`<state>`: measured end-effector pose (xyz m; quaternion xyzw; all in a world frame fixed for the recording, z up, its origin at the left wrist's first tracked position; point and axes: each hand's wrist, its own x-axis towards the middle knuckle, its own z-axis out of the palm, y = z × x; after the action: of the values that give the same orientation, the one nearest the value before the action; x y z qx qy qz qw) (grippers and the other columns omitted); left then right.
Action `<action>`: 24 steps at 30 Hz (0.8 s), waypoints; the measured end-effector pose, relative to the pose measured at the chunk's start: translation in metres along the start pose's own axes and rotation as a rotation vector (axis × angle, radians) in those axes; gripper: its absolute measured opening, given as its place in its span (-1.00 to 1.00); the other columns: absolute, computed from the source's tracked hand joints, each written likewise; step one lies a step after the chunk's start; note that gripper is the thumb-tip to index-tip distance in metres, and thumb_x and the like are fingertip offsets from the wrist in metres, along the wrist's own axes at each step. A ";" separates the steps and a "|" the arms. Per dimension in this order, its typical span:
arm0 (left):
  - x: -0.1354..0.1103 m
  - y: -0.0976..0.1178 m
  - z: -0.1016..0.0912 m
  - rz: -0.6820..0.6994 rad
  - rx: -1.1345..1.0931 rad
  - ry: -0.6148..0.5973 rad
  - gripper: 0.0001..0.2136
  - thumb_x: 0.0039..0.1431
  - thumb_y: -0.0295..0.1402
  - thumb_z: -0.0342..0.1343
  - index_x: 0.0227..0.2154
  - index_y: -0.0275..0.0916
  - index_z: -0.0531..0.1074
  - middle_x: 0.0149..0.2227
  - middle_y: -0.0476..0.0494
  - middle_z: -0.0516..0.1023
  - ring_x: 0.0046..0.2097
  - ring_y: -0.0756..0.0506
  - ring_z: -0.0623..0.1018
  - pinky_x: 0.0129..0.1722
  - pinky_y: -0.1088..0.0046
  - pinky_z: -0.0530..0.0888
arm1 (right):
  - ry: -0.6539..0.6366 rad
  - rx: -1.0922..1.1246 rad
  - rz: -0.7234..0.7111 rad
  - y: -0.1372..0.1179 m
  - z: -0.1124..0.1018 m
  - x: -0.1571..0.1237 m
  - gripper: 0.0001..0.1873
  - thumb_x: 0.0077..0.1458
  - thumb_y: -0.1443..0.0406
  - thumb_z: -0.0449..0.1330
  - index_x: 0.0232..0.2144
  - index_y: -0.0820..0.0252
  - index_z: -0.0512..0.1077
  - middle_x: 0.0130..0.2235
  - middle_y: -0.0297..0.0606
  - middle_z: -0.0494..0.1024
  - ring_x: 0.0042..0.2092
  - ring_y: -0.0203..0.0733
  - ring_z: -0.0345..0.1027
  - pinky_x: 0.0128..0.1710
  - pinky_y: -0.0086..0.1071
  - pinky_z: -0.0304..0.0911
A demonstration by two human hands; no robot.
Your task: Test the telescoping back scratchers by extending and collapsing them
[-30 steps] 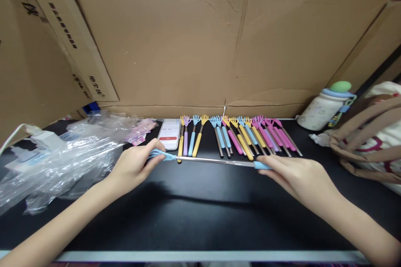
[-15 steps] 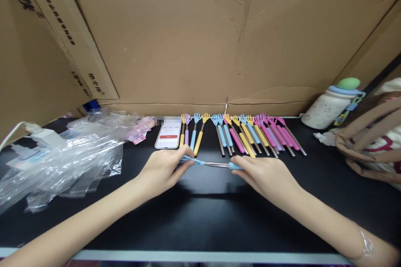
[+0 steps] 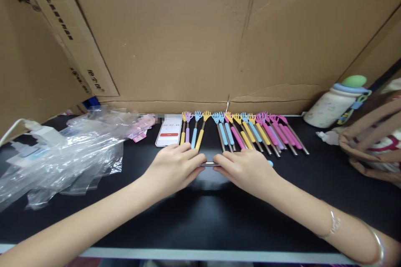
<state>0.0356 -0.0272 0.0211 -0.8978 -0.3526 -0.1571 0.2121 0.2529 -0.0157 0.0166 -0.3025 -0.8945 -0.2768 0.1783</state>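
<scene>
Head view, the only one: both hands have drawn together since a moment ago, when they stood well apart with a long steel rod stretched between them; now the left hand (image 3: 175,167) and the right hand (image 3: 246,169) nearly touch, and only a short stub of the telescopic back scratcher (image 3: 209,164) shows between them, with a bit of its blue handle end peeping out at the right of the right hand; judged from this, the rod has been pushed in to its short length; each hand is closed around one end of it, fingers curled over, just above the black table (image 3: 200,217); far of the hands lies the row of scratchers (image 3: 244,131) in yellow, blue, pink and purple, claw heads toward the cardboard wall (image 3: 188,29); a phone (image 3: 169,132) showing a timer lies at the left end of that row; farther left sits a heap of clear plastic bags (image 3: 69,150); at the far right stand a water bottle (image 3: 336,102) and a cloth bag (image 3: 372,142); nothing lies between the hands and the row, though the row's near ends sit close to the knuckles.
</scene>
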 end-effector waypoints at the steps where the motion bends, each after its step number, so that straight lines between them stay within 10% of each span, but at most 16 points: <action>1: 0.000 0.003 0.001 0.008 0.013 0.010 -0.85 0.23 -0.30 -0.07 -0.38 -0.20 0.35 -0.46 0.01 0.46 -0.35 -0.06 0.44 -0.40 0.45 0.25 | 0.019 -0.002 -0.012 -0.002 0.000 0.000 -0.70 0.22 0.21 -0.04 -0.51 0.17 0.30 -0.60 -0.42 0.37 -0.59 -0.40 0.22 -0.51 -0.37 -0.18; 7: -0.006 -0.003 0.010 0.015 0.068 0.037 -0.80 0.26 -0.28 -0.11 -0.43 -0.19 0.31 -0.57 0.05 0.40 -0.46 -0.02 0.44 -0.47 0.46 0.21 | 0.008 -0.041 -0.055 0.006 -0.002 -0.009 -0.71 0.23 0.21 -0.04 -0.49 0.16 0.31 -0.60 -0.43 0.36 -0.56 -0.38 0.21 -0.48 -0.38 -0.14; 24: -0.037 -0.081 -0.009 -0.053 0.319 0.032 -0.71 0.26 -0.17 -0.11 -0.50 -0.13 0.38 -0.57 0.01 0.40 -0.41 -0.01 0.40 -0.39 0.50 0.24 | -0.036 -0.351 0.063 0.132 -0.029 -0.119 -0.65 0.18 0.09 0.00 -0.41 0.15 0.46 -0.49 -0.27 0.49 -0.47 -0.36 0.21 -0.48 -0.43 -0.07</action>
<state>-0.0478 0.0008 0.0349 -0.8404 -0.3934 -0.1187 0.3533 0.4312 0.0017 0.0332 -0.3616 -0.8257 -0.4173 0.1153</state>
